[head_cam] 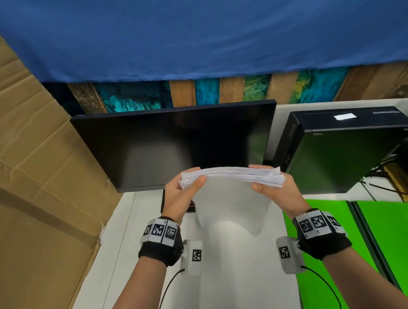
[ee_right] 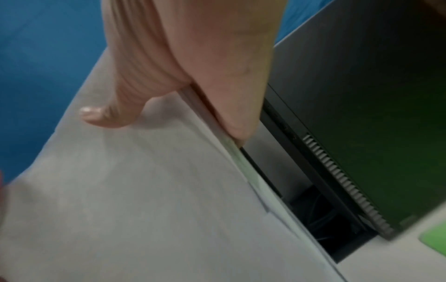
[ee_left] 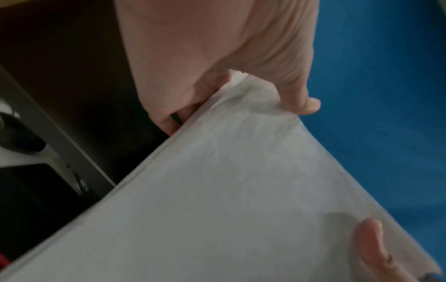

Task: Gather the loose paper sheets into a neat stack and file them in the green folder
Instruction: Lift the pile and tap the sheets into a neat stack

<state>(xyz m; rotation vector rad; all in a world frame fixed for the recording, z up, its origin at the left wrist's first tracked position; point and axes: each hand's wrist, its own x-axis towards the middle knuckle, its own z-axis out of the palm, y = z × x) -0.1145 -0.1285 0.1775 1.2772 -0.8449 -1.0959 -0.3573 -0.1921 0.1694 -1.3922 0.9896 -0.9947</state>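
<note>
- The paper stack (head_cam: pixel 231 176) is held upright in the air in front of the dark monitor (head_cam: pixel 174 144), its top edge bowed slightly upward; its lower part hangs down towards the white worktop (head_cam: pixel 131 229), and whether the bottom edge touches the worktop cannot be told from the head view.
- The left hand (head_cam: pixel 180 195) grips the stack's top left corner; the thumb lies on the near face, the fingers (head_cam: pixel 189 171) curl over behind the top edge; in the left wrist view the sheet (ee_left: pixel 229 190) fills the lower frame with the left hand (ee_left: pixel 217 57) above it, a thumb tip at the paper's upper edge.
- The right hand (head_cam: pixel 277 190) grips the top right corner the same way; thumb on the near face, fingers (head_cam: pixel 261 167) behind; in the right wrist view the right hand (ee_right: pixel 205 66) pinches the stack (ee_right: pixel 144 190), the thumb pressed on the paper's face and the palm side against its edge; the picture is blurred, so the sheet edges look only roughly aligned.
- The green folder (head_cam: pixel 380 239) lies open on the worktop to the right, well apart from the stack.
- A black computer case (head_cam: pixel 335 147) stands behind the folder; a cardboard sheet (head_cam: pixel 34 186) leans at the left; a blue cloth (head_cam: pixel 192 36) hangs behind.
</note>
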